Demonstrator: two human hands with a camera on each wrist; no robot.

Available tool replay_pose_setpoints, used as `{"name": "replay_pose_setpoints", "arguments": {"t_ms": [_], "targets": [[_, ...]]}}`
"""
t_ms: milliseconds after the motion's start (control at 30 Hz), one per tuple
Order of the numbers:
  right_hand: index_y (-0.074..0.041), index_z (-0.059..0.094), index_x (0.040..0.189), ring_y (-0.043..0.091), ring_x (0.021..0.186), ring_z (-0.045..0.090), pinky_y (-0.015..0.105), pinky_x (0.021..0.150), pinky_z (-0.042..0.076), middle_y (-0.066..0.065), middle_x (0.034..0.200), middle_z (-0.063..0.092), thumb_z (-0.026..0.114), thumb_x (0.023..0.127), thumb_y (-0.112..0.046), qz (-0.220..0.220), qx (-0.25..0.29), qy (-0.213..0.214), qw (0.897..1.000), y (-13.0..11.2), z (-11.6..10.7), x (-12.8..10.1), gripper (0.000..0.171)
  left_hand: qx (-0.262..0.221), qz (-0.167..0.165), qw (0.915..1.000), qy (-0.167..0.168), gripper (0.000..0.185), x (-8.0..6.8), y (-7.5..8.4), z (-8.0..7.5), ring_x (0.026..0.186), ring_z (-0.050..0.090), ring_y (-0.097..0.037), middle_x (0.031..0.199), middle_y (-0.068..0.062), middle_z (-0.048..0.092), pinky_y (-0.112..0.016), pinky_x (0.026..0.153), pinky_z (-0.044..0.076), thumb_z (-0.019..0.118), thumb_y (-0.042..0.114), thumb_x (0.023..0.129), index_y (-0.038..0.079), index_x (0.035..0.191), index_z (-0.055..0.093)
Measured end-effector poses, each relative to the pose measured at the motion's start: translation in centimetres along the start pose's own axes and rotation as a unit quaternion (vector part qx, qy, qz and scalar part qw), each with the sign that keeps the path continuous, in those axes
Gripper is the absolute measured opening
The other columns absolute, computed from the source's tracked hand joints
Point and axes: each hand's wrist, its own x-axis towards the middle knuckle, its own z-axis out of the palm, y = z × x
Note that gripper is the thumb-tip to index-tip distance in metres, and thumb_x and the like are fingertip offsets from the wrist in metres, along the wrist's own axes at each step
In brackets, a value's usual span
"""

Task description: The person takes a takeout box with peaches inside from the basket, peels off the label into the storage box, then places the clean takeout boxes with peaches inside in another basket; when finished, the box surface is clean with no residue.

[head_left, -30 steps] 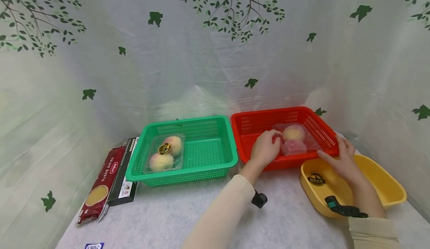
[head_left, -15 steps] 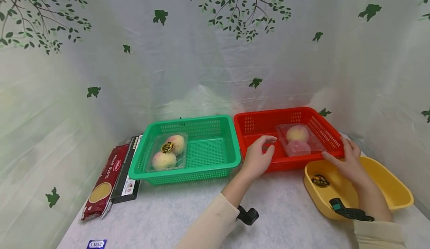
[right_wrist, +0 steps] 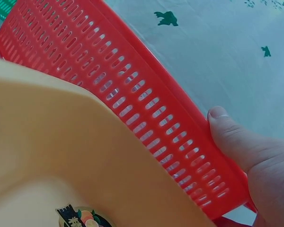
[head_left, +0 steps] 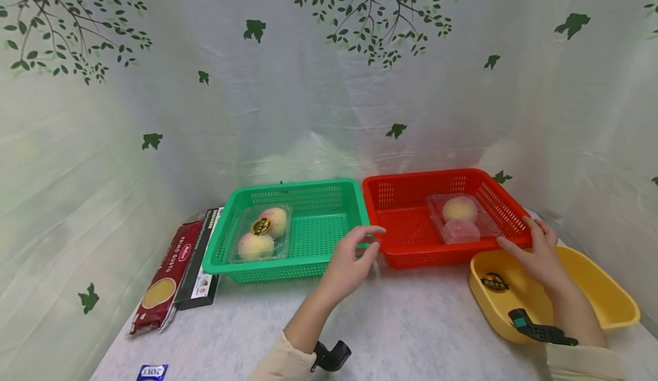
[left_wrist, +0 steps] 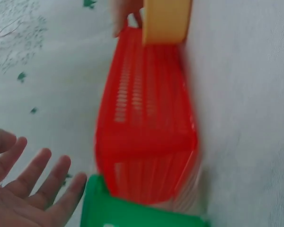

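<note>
My left hand [head_left: 345, 267] hovers with spread fingers in front of where the green basket [head_left: 319, 235] meets the red basket [head_left: 408, 227]; nothing is in it. In the left wrist view its fingers [left_wrist: 26, 182] look relaxed and apart. At the red basket's front right corner, my right hand [head_left: 542, 261] grips the rim, with the thumb [right_wrist: 227, 130] on the edge. Inside the red basket, at its right side, lies a clear pack [head_left: 437, 209] of two peach-like fruits. A similar clear pack [head_left: 283, 247] with a black-and-gold sticker sits at the green basket's left.
A yellow basin [head_left: 485, 309] with a loose round sticker [head_left: 495, 282] inside stands below my right forearm. Left of the green basket lie a dark red coffee pack [head_left: 167, 272] and a black box [head_left: 197, 278]. A small blue packet [head_left: 152, 372] rests near the front edge.
My left hand has left the clear pack in the red basket and moved left and toward me, out of the basket. The right hand stays at the red basket's corner.
</note>
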Motion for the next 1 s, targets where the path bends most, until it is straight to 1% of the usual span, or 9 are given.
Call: {"name": "replay_pose_setpoints", "arguments": {"t_ms": [100,233,400,500,533,600,700,833,1000], "targets": [[-0.002,-0.007,0.158,0.064,0.139,0.002,0.078,0.1,0.032,0.031,0.159,-0.024,0.054,0.098,-0.052,0.0,0.001,0.0,1.0,-0.1,0.0,0.0,0.099,-0.006,0.008,0.9994,0.034,0.028,-0.8,0.0,-1.6,0.114,0.064,-0.019,0.128,-0.001,0.066,-0.042,0.097,0.053,0.054,0.012,0.101,0.021,0.126,0.065],[-0.002,-0.007,0.159,0.064,0.139,0.0,0.078,0.101,0.03,0.029,0.159,-0.027,0.054,0.098,-0.052,-0.001,0.007,-0.001,1.0,-0.2,0.1,-0.2,0.1,0.013,0.024,0.9964,0.08,0.031,-2.1,-0.7,-3.9,0.116,0.063,-0.023,0.127,-0.005,0.065,-0.045,0.098,0.053,0.056,0.008,0.1,0.017,0.128,0.063],[-0.002,-0.007,0.158,0.064,0.139,0.0,0.078,0.102,0.03,0.028,0.159,-0.028,0.053,0.098,-0.053,0.0,0.008,-0.003,1.0,-0.3,0.2,-0.2,0.1,0.032,0.032,0.9871,0.154,0.037,-3.4,-2.3,-6.9,0.123,0.06,-0.026,0.131,-0.002,0.063,-0.045,0.104,0.049,0.06,0.004,0.097,0.016,0.132,0.06],[-0.001,-0.007,0.158,0.065,0.139,0.0,0.078,0.101,0.03,0.029,0.158,-0.028,0.053,0.098,-0.052,0.001,0.007,-0.007,1.0,-0.3,0.2,-0.1,0.099,0.035,0.025,0.9808,0.19,0.038,-4.0,-3.2,-8.4,0.126,0.058,-0.023,0.133,-0.002,0.063,-0.038,0.106,0.046,0.06,0.004,0.097,0.017,0.133,0.06],[-0.002,-0.007,0.158,0.065,0.139,0.0,0.078,0.101,0.03,0.029,0.158,-0.028,0.052,0.098,-0.052,0.002,0.006,-0.008,1.0,-0.3,0.2,-0.1,0.098,0.039,0.018,0.9784,0.202,0.037,-4.2,-3.4,-8.9,0.126,0.057,-0.021,0.133,-0.002,0.063,-0.034,0.105,0.046,0.06,0.005,0.097,0.017,0.132,0.06],[-0.003,-0.008,0.158,0.065,0.139,0.0,0.078,0.101,0.029,0.03,0.158,-0.027,0.052,0.099,-0.052,0.003,0.005,-0.012,1.0,-0.3,0.2,0.0,0.098,0.047,0.003,0.9741,0.221,0.036,-4.4,-3.7,-9.8,0.126,0.056,-0.019,0.133,-0.002,0.062,-0.033,0.106,0.044,0.06,0.006,0.098,0.017,0.132,0.06],[-0.006,-0.011,0.158,0.065,0.139,-0.001,0.079,0.101,0.028,0.03,0.158,-0.028,0.051,0.099,-0.052,0.008,0.004,-0.015,1.0,-0.2,0.1,0.0,0.097,0.058,-0.016,0.9662,0.251,0.034,-4.5,-4.1,-11.2,0.126,0.055,-0.02,0.135,-0.004,0.06,-0.037,0.106,0.043,0.059,0.005,0.098,0.012,0.131,0.061],[-0.007,-0.013,0.158,0.065,0.14,-0.004,0.08,0.101,0.027,0.03,0.157,-0.03,0.05,0.099,-0.052,0.01,0.005,-0.015,1.0,-0.2,0.0,-0.1,0.097,0.078,-0.029,0.953,0.291,0.034,-4.6,-4.7,-12.9,0.124,0.056,-0.028,0.133,-0.012,0.06,-0.047,0.104,0.041,0.059,0.002,0.096,0.006,0.129,0.062],[-0.006,-0.01,0.159,0.065,0.14,-0.002,0.081,0.099,0.027,0.033,0.158,-0.024,0.052,0.098,-0.052,0.01,-0.009,0.0,1.0,-0.5,0.0,-0.2,0.098,0.119,-0.05,0.9397,0.317,0.033,-5.2,-5.3,-14.8,0.123,0.054,-0.03,0.13,-0.016,0.06,-0.05,0.104,0.039,0.057,0.005,0.096,0.005,0.129,0.062]]}}
